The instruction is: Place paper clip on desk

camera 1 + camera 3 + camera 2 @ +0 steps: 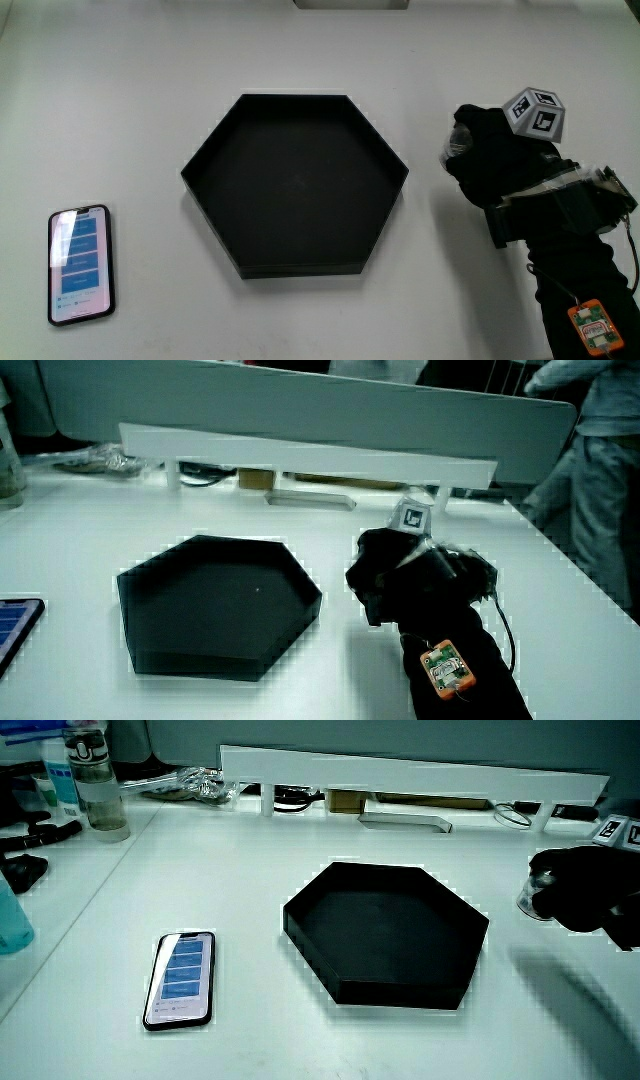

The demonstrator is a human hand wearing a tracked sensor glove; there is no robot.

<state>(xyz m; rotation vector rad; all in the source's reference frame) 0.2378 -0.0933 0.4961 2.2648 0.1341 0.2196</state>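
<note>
The hand (478,155) in its black glove rests low over the white desk (120,110), beside the black hexagonal tray (300,268). Its fingers are curled around a small pale, shiny thing (457,141) at the fingertips, on the side facing the tray; it appears to be the paper clip. In a side view that thing (532,892) glints just in front of the hand (585,890). The marker cube (411,516) sits on the back of the hand (400,575). The tray (400,992) holds nothing I can see.
A phone (80,265) with a lit screen lies on the desk, nearer the person than the tray. A clear bottle (95,785) and clutter stand by the low white partition (400,770). The forearm (575,290) carries a small orange tag.
</note>
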